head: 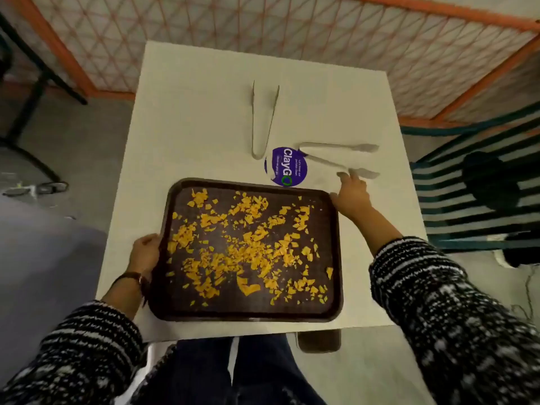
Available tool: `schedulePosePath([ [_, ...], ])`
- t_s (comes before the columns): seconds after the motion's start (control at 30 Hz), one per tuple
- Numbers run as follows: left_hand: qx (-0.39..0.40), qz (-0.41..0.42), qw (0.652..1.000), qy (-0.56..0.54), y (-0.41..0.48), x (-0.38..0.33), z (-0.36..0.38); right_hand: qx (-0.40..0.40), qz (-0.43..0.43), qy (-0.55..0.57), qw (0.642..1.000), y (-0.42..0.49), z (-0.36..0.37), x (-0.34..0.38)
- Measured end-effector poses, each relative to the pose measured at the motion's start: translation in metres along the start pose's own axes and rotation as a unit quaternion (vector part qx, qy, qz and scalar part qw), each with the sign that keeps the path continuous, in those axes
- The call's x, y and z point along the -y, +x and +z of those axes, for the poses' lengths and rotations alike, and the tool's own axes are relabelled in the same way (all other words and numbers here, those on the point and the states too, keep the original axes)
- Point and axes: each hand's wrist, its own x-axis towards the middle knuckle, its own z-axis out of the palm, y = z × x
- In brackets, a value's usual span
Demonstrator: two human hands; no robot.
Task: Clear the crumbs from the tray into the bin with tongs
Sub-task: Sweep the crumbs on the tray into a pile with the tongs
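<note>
A dark brown tray (pixel 336 258) lies on the white table, strewn with several yellow-orange crumbs (pixel 248 247). My left hand (pixel 144 252) grips the tray's left rim. My right hand (pixel 352 194) hovers past the tray's far right corner, fingers stretched out, fingertips touching or nearly touching the near arm of the right metal tongs (pixel 339 154), which lie splayed toward the right. A second pair of tongs (pixel 263 118) lies farther back, pointing away. No bin is clearly in view.
A round purple ClayGo sticker (pixel 287 166) sits on the white table (pixel 190 112) between tray and tongs. A green slatted chair (pixel 473 185) stands at the right. An orange mesh fence (pixel 263 30) runs behind. A dark object (pixel 320 342) sits under the table's near edge.
</note>
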Motion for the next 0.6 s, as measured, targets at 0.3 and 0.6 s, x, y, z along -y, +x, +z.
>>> schedulePosePath([
  [0.3, -0.003, 0.011, 1.0, 0.025, -0.011, 0.004, 0.007, 0.042, -0.028, -0.215, 0.975, 0.117, -0.01, -0.022],
  [0.6, -0.032, -0.004, 0.999, 0.036, -0.009, 0.001, 0.008, 0.056, -0.1, -0.309, 0.944, 0.137, -0.02, -0.019],
])
